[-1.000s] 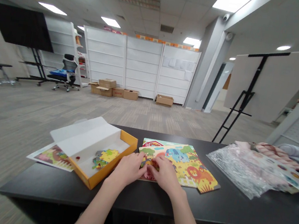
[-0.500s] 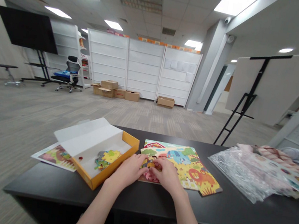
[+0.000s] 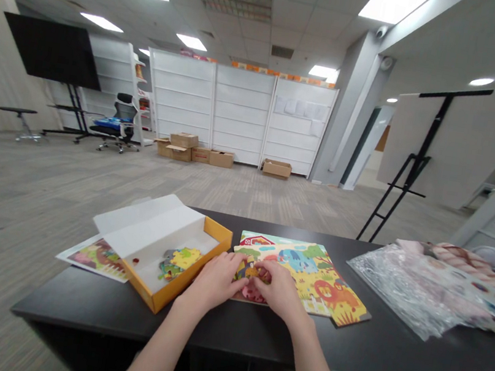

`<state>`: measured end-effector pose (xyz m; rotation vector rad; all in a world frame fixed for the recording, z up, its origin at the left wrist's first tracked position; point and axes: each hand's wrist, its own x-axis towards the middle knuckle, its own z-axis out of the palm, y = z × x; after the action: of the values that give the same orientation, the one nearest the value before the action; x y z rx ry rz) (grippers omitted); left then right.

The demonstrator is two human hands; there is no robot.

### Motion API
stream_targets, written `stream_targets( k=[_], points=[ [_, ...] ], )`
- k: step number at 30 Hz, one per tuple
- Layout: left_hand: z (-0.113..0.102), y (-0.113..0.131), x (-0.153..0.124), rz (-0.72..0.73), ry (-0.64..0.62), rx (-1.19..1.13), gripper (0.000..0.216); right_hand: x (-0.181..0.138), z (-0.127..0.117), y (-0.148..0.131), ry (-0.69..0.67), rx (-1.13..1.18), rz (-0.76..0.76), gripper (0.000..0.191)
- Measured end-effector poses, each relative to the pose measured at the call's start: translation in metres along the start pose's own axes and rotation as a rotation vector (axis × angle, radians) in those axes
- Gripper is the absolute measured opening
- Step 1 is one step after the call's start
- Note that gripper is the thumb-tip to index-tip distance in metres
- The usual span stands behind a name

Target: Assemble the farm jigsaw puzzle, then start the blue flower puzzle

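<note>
A colourful animal jigsaw board (image 3: 308, 275) lies on the black table (image 3: 389, 355). My left hand (image 3: 214, 281) and my right hand (image 3: 277, 288) rest side by side on the board's near left corner. Their fingertips press together on a small puzzle piece (image 3: 252, 271) between them. Left of my hands stands an orange box (image 3: 181, 256) with several loose puzzle pieces (image 3: 178, 261) inside. Its white lid flap is folded open to the left.
A printed picture sheet (image 3: 91, 254) lies under the box at the table's left end. A crinkled clear plastic bag (image 3: 404, 286) and soft pastel fabric items (image 3: 473, 259) fill the right side. Beyond the table are an easel, cardboard boxes and an office chair.
My hands have stayed on the same corner of the board, with the fingers shifting slightly on the piece. The view has drifted a little.
</note>
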<state>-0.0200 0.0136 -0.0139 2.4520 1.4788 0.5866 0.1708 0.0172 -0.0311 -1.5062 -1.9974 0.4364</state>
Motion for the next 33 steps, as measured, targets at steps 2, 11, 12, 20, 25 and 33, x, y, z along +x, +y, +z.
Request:
stream_targets(
  k=[2, 11, 12, 20, 25, 33],
  points=[
    [-0.01, 0.007, -0.001, -0.019, 0.045, 0.057, 0.04, -0.001, -0.003, 0.002, 0.025, 0.058, -0.049, 0.027],
    [-0.112, -0.014, -0.031, -0.592, 0.187, 0.32, 0.049, -0.008, -0.02, 0.015, 0.085, 0.102, -0.043, 0.023],
    [-0.116, -0.021, -0.036, -0.629, 0.153, 0.343, 0.05, -0.008, -0.02, 0.017, 0.08, 0.073, -0.042, 0.024],
    [-0.1, -0.049, -0.044, -0.625, 0.007, 0.4, 0.043, -0.011, -0.016, 0.017, 0.014, 0.059, -0.03, 0.022],
    [-0.088, -0.02, -0.028, -0.385, 0.178, 0.327, 0.036, -0.013, -0.015, 0.015, -0.019, -0.007, -0.004, 0.018],
    [-0.008, 0.016, 0.011, -0.235, -0.033, 0.087, 0.032, -0.015, -0.016, 0.01, -0.044, -0.031, -0.008, 0.014]
  ],
)
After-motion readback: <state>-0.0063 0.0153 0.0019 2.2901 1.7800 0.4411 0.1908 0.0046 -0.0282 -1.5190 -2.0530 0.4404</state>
